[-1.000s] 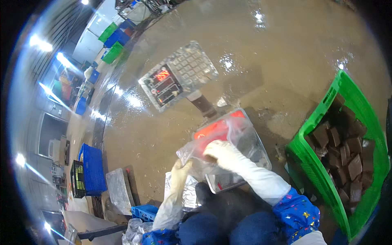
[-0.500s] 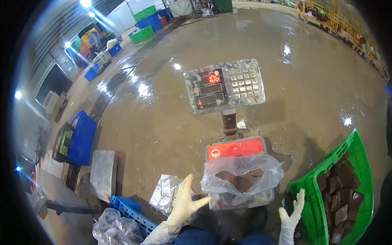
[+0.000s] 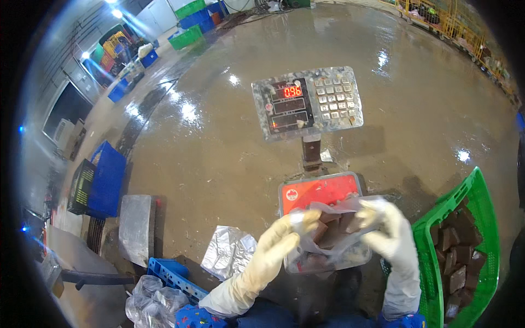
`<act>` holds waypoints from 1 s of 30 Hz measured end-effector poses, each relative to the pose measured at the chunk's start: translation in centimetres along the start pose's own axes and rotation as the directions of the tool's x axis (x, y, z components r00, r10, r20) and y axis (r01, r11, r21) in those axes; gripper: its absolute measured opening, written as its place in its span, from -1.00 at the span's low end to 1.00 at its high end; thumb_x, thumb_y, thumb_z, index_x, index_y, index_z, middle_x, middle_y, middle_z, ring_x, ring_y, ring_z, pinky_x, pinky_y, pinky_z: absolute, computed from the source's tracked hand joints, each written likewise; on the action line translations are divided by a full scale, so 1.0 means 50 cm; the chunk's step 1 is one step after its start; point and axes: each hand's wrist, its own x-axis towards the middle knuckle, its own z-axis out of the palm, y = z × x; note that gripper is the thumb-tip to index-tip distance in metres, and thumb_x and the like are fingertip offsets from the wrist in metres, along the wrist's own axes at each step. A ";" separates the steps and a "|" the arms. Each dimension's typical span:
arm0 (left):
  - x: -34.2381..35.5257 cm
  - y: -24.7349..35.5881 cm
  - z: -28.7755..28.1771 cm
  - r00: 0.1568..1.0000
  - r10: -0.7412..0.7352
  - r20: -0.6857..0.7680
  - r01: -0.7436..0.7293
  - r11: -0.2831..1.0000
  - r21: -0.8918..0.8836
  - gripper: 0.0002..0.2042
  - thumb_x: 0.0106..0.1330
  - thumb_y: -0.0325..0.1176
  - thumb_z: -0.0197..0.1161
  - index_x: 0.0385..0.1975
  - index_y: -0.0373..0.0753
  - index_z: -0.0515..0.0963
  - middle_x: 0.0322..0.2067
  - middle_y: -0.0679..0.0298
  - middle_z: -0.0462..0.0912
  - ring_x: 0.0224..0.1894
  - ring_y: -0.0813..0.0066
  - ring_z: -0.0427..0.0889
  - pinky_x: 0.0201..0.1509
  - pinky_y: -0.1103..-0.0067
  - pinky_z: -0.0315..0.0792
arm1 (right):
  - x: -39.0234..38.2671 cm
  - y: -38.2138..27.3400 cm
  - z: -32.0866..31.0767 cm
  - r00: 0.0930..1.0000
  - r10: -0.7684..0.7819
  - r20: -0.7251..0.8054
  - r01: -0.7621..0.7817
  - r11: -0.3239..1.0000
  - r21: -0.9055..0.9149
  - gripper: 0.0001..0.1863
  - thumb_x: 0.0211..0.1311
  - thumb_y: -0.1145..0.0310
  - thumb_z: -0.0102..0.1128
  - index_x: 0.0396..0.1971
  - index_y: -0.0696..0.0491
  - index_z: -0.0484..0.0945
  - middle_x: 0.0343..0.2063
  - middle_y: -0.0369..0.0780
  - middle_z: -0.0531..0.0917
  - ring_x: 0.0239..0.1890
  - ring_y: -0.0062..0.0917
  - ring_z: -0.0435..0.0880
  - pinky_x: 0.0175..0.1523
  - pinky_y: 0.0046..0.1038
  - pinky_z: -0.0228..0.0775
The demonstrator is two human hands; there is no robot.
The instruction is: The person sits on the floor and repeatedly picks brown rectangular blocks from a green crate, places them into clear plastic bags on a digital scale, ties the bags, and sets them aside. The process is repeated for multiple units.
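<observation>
A clear plastic bag [image 3: 343,249] holding several brown blocks [image 3: 331,232] rests on the pan of a weighing scale [image 3: 324,189]. My gloved left hand [image 3: 280,236] grips the left side of the bag's mouth between thumb and fingers. Over on the right side, my gloved right hand [image 3: 387,227] pinches the bag's rim the same way. Between them the mouth is held apart, so the blocks inside show. The scale's display panel [image 3: 307,103], with lit red digits and a keypad, stands on a post behind the pan.
A green basket [image 3: 420,240] of similar brown blocks stands close on my right. Silver foil sheeting [image 3: 227,250], a blue crate [image 3: 179,279] and bundled clear plastic bags [image 3: 153,300] lie to my left. Farther left are a metal box [image 3: 135,227] and a blue bin [image 3: 107,177]. The floor is wet.
Both hands have moved in from beside the scale and taken hold of the bag's rim. The bag's mouth has been drawn up, and the red reading has changed.
</observation>
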 end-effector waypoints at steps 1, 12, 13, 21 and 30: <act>0.012 0.014 0.023 0.997 0.056 0.044 -0.059 0.996 0.062 -0.57 0.32 -0.36 0.17 0.12 -0.46 0.36 0.07 0.03 0.52 0.11 0.21 0.51 0.29 0.39 0.23 | 0.012 -0.016 0.028 0.997 0.011 0.071 -0.002 0.992 -0.128 -0.60 0.08 0.27 0.21 -0.06 0.09 0.54 -0.22 -0.14 0.67 -0.16 -0.45 0.64 -0.03 -0.41 0.47; 0.067 -0.199 -0.062 0.926 0.137 0.352 -0.349 0.668 0.658 -0.52 0.26 -0.28 0.27 0.13 -0.38 0.40 -0.09 -0.03 0.56 0.07 0.01 0.51 0.20 0.32 0.33 | 0.025 0.040 0.087 1.000 -0.002 0.029 0.012 0.937 -0.350 -0.81 -0.01 0.29 0.40 -0.50 0.06 0.59 -0.51 -0.15 0.65 -0.46 -0.31 0.67 -0.34 -0.38 0.50; 0.070 -0.199 -0.084 0.983 -0.063 0.171 -0.033 0.863 0.504 -0.62 0.32 -0.26 0.20 0.05 -0.35 0.47 -0.23 0.02 0.59 -0.07 0.02 0.56 0.10 0.32 0.39 | 0.024 0.032 0.056 0.999 0.023 0.036 -0.007 0.922 -0.386 -0.80 -0.03 0.29 0.41 -0.50 0.06 0.59 -0.53 -0.16 0.64 -0.47 -0.32 0.66 -0.35 -0.37 0.49; 0.081 -0.151 -0.064 0.710 -0.378 0.595 -0.403 0.475 0.782 -0.67 0.18 -0.25 0.28 -0.07 -0.21 0.55 -0.28 0.08 0.63 -0.21 0.13 0.61 -0.13 0.34 0.49 | 0.073 0.013 0.076 0.685 -0.288 0.669 0.711 0.462 -0.530 -0.89 -0.14 0.30 0.22 -0.55 -0.06 0.50 -0.57 -0.33 0.46 -0.36 -0.46 0.49 -0.23 -0.41 0.32; 0.105 -0.140 -0.087 0.687 -0.584 0.432 0.388 0.798 0.462 -0.50 0.46 0.08 -0.08 -0.06 -0.25 0.59 -0.35 0.23 0.67 -0.44 0.56 0.47 -0.28 0.61 0.39 | 0.015 0.105 0.049 0.865 -0.369 0.340 0.502 0.634 -0.588 -0.68 0.00 0.22 0.31 -0.19 -0.08 0.60 -0.56 -0.33 0.51 -0.48 -0.41 0.58 -0.35 -0.35 0.44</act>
